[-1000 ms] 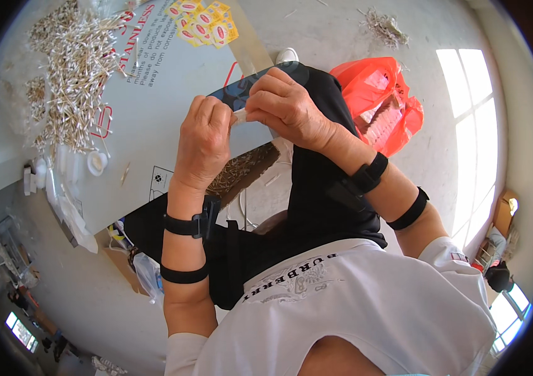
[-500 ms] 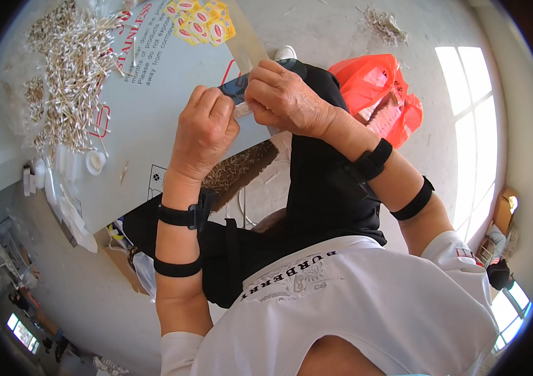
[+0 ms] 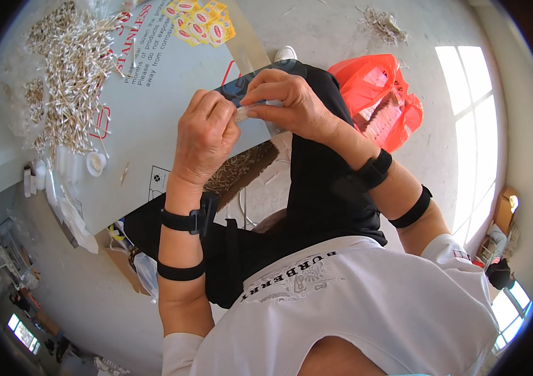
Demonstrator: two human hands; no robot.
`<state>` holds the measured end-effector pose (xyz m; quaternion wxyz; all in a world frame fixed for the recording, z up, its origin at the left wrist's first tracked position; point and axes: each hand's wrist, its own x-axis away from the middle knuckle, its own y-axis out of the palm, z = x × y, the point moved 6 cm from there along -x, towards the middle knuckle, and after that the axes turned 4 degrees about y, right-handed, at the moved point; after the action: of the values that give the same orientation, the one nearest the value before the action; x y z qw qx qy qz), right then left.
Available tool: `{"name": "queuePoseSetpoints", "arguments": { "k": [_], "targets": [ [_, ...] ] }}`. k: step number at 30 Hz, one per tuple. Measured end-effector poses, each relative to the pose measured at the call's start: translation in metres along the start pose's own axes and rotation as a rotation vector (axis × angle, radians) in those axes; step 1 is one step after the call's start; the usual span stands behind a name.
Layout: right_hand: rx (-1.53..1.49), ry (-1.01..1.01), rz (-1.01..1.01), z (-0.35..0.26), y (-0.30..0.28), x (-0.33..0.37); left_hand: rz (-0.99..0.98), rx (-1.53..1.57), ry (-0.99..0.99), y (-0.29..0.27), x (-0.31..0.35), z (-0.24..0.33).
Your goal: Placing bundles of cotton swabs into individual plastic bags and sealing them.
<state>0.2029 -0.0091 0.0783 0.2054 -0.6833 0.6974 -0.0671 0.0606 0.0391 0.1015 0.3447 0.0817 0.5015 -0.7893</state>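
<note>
Whitish bundle seemingly pinched in left fingers

Bright daylight leaves glaring, overexposed window-paned patches of white light on the smooth, pale grey floor at right. The flat, pale blue-grey worktop is evenly lit; the lower-left background is dimmer and softer. Fisheye distortion bends outer lines towards a black rim.

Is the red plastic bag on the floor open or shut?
Open: the red plastic bag's mouth gapes, with pink contents showing inside.
</note>
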Motion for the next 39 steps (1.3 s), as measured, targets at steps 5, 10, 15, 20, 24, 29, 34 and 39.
{"name": "queuePoseSetpoints", "arguments": {
  "k": [5,10,15,20,24,29,34,39],
  "targets": [
    [-0.140,0.149,-0.052,0.008,0.005,0.000,0.028,0.118,-0.037,-0.003,0.002,-0.001],
    [0.115,-0.217,0.065,-0.012,0.000,0.001,0.031,0.104,-0.041,-0.005,0.002,0.000],
    [0.127,-0.155,0.074,-0.013,0.005,0.005,0.137,-0.033,0.031,0.000,0.002,0.015],
    [0.305,-0.276,0.022,-0.018,0.010,0.001,0.050,-0.135,0.054,0.005,0.001,0.012],
    [0.325,-0.272,0.045,-0.019,0.010,0.000,0.033,-0.133,0.003,-0.001,0.009,0.002],
    [0.239,-0.146,0.051,-0.012,0.006,0.003,0.059,0.067,-0.114,-0.008,0.004,0.006],
    [0.205,-0.176,0.012,-0.016,0.007,0.003,0.000,0.103,-0.152,0.011,0.009,-0.003],
    [0.478,-0.245,-0.032,-0.015,0.016,0.002,0.034,0.023,-0.124,0.019,0.011,-0.006]
  ]
}}
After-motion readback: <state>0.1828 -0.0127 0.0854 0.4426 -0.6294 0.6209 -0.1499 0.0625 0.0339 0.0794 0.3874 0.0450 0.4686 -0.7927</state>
